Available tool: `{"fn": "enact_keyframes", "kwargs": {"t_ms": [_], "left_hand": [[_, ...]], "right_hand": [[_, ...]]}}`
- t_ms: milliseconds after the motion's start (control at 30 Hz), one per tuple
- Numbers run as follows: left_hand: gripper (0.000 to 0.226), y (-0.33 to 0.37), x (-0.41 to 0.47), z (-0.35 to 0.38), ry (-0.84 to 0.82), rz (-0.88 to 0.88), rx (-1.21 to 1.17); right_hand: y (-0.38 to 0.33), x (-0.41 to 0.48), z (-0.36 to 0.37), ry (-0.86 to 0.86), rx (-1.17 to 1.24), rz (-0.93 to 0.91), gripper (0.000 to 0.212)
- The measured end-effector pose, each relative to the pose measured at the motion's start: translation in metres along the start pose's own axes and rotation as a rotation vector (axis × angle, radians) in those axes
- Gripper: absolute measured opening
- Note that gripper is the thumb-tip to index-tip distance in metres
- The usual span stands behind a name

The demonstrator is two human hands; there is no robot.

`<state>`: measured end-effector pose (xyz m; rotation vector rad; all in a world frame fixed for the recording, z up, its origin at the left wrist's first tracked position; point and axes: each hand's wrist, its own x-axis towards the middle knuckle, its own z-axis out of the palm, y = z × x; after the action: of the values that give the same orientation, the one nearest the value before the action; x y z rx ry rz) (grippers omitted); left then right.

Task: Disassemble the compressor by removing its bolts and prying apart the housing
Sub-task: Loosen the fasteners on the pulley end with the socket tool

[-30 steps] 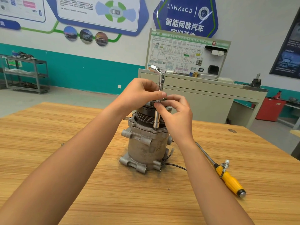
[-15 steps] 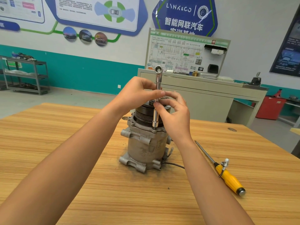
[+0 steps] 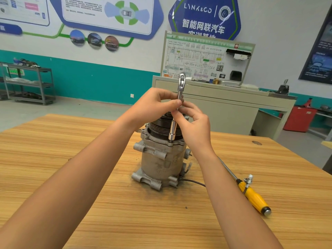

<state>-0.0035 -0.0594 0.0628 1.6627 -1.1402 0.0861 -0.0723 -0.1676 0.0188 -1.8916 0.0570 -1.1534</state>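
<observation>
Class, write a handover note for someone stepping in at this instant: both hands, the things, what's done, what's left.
Left hand grips the socket wrench high on its shaft.
Right hand pinches the shaft just below.
Wrench upright, socket end down on the top flange of the compressor, which stands on end on the table.
Yellow-handled screwdriver lies to its right.
Done: no removed bolt in view; housing closed.
Left: undo the bolts, then pry the housing apart.

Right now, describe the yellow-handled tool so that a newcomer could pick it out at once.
Start at the wooden table and find the grey compressor standing on it. To its right lies a screwdriver. Its bright yellow handle sets it apart from the all-silver wrench held nearly upright on the compressor.
</observation>
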Motion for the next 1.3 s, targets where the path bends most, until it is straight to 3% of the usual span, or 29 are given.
{"fn": "enact_keyframes", "kwargs": {"t_ms": [67, 333, 533, 633, 733, 800, 900, 1000, 1300], "left_hand": [[0.020, 0.000, -0.002, -0.002, -0.053, -0.003, -0.048], [0.018, -0.001, -0.001, -0.002, 0.035, -0.045, -0.017], [0.020, 0.001, -0.002, -0.008, -0.175, -0.020, -0.068], [0.015, 0.001, 0.000, -0.006, -0.072, -0.019, -0.052], [0.002, -0.003, 0.001, 0.003, 0.111, -0.029, -0.021], [0.009, -0.006, 0.002, 0.005, 0.165, -0.035, -0.003], [0.005, -0.007, 0.001, 0.001, 0.042, -0.028, -0.034], [0.021, -0.006, -0.001, -0.004, -0.085, -0.022, -0.092], [0.013, -0.009, 0.001, 0.006, 0.096, -0.010, -0.071]], "right_hand": [[0.000, 0.002, -0.001, -0.053, -0.001, 0.027, 0.021], [-0.002, -0.004, 0.003, -0.014, 0.017, 0.011, 0.010], [-0.003, 0.002, 0.002, -0.144, -0.074, -0.047, 0.023], [0.002, 0.001, 0.003, -0.140, -0.067, -0.061, 0.023], [0.004, -0.003, 0.005, -0.008, 0.043, -0.012, 0.005], [0.007, -0.003, 0.006, 0.047, 0.056, 0.000, 0.003], [0.007, -0.001, 0.006, 0.020, 0.022, -0.004, 0.015], [0.006, 0.001, 0.003, -0.035, 0.027, 0.016, 0.022], [0.006, -0.006, 0.005, 0.052, 0.033, -0.025, 0.014]]}}
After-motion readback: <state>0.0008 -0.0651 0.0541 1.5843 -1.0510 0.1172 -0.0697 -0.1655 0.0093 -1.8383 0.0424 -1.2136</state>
